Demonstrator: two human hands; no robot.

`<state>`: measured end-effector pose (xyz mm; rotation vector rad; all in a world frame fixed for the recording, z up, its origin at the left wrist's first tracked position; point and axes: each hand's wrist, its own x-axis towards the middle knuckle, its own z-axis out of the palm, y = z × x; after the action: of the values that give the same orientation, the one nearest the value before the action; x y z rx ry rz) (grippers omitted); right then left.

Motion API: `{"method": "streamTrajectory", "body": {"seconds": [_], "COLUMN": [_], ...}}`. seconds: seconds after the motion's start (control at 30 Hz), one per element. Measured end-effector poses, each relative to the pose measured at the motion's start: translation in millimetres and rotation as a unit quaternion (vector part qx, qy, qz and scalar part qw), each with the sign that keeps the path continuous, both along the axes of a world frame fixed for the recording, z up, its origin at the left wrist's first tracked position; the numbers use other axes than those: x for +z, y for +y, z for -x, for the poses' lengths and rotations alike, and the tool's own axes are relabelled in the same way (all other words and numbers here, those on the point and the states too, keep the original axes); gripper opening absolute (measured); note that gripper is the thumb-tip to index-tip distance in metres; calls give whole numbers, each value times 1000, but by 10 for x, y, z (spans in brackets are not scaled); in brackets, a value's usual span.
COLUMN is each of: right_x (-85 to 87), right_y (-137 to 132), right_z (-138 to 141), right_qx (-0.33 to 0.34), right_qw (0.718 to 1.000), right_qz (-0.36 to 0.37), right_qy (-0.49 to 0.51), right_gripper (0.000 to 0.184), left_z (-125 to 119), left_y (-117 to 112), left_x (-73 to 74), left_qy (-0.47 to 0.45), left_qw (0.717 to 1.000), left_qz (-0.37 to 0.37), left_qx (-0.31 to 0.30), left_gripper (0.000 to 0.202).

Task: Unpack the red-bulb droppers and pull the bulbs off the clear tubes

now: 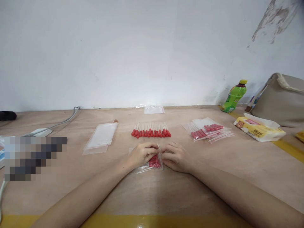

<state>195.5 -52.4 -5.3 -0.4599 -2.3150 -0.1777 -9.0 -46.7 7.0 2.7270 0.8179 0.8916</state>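
Near edge: yellow tape (pixel 114 222) is running across the worktop (pixel 133 199).
Bag: the clear bag (pixel 138 169) is lying flat between the forearms, holding red-tipped sticks (pixel 154 162), tips toward its right edge.
Left hand: the left hand (pixel 144 154) is resting over the bag, its thumb and fingers pinching the film near the right edge.
Right hand: the right hand (pixel 175 157) is curling its fingers against that same edge; whether it is gripping or only touching, I cannot tell.
Flat bags: a stack of flat bags (pixel 101 136) is lying to the left, beyond the left forearm.
Row: loose sticks (pixel 151 133) are lying side by side just beyond the hands, red tips facing the person.
Filled bags: several filled bags (pixel 204 129) are overlapping to the right of the row.
Tissues: a yellow tissue pack (pixel 257 129) is lying farther right.
By the wall: a green bottle (pixel 234 97) is leaning in view beside a beige handbag (pixel 277 101); another bag (pixel 154 110) is lying near the wall (pixel 142 57).
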Motion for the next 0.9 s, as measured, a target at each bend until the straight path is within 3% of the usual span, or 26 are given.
{"method": "streamTrajectory", "body": {"seconds": [0.3,0.63,0.9], "right_x": [138,61,16], "right_y": [-1,1,22], "right_z": [1,16,20], "right_qx": [20,16,-31], "right_qw": [984,995,990], "right_qz": [-125,-94,-141], "right_qy": [-121,-26,7], "right_gripper": [22,21,12], "left_z": [-5,-24,1], "left_y": [2,-49,22], "left_x": [40,153,89], "left_qy": [44,60,97], "left_qw": [999,998,982], "left_qz": [-9,-35,-157], "left_qx": [-9,6,-28], "left_gripper": [26,24,22]}}
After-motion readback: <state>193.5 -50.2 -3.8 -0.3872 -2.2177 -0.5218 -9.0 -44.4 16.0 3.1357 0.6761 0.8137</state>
